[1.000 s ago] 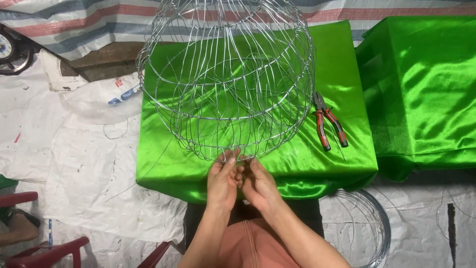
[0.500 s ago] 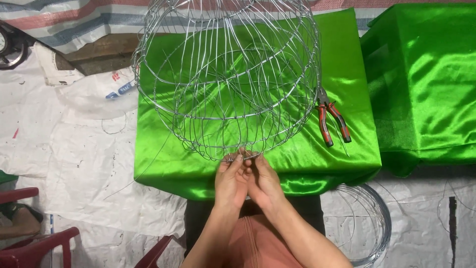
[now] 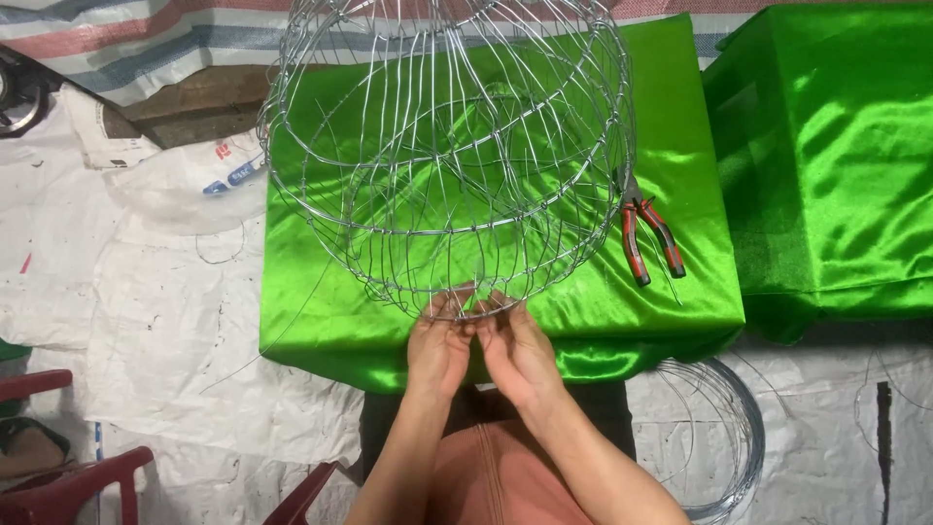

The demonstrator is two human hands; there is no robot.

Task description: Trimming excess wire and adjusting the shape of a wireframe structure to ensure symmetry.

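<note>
One red plastic chair (image 3: pixel 58 486) stands at the lower left on the white tarpaulin floor cover (image 3: pixel 146 321); only its frame shows.

One dome-shaped wire frame (image 3: pixel 447 146) stands on the green satin-covered counter (image 3: pixel 321 321), with its narrow lower ring drawn to the counter's near edge. This placement brings the working joint directly in front of the person, within reach of both hands.

The left hand (image 3: pixel 439 342) and right hand (image 3: pixel 515 348) meet at that near ring, touching each other. The left fingers (image 3: pixel 449 306) pinch a wire of the ring; the right fingers (image 3: pixel 498 309) are pressed together on the same spot, apparently gripping a thin wire end. Holding both hands close steadies the joint.

One pair of red-handled pliers (image 3: pixel 649 231) lies on the counter just right of the frame, apart from it, jaws pointing away.

One coil of wire (image 3: pixel 724 437) lies on the floor at the lower right.

A second green-covered block (image 3: pixel 836 165) stands at the far right. Count: two green surfaces.
</note>
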